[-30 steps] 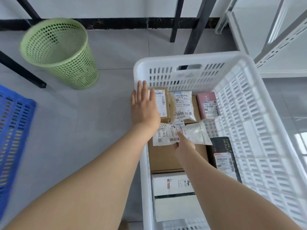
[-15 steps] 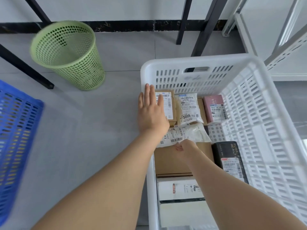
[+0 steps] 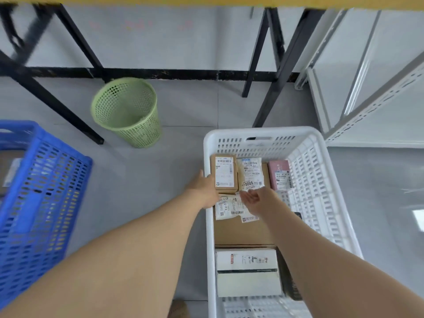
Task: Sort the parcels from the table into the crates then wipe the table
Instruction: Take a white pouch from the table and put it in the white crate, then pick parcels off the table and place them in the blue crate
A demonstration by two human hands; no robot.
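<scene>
A white crate [image 3: 263, 132] stands on the floor with several parcels in it: a small brown box [image 3: 224, 173], a white pouch marked 3005 [image 3: 251, 173], a pink box [image 3: 280, 174], a large brown box [image 3: 243, 232] and a white box [image 3: 247, 260]. A flat white pouch [image 3: 227, 207] lies on the large brown box. My left hand [image 3: 203, 189] rests at the crate's left rim, fingers toward the small brown box. My right hand [image 3: 255, 199] hovers over the flat pouch with relaxed fingers and holds nothing.
A blue crate [image 3: 46, 180] sits on the floor at the left. A green mesh basket [image 3: 126, 111] stands behind, among black table legs [image 3: 282, 65]. The table's yellow edge [image 3: 206, 0] runs along the top. White metal shelving [image 3: 367, 88] is at the right.
My right hand has let go of the flat pouch, which now lies on the brown box. My left hand turned from flat on the rim to its side. The view tilted up.
</scene>
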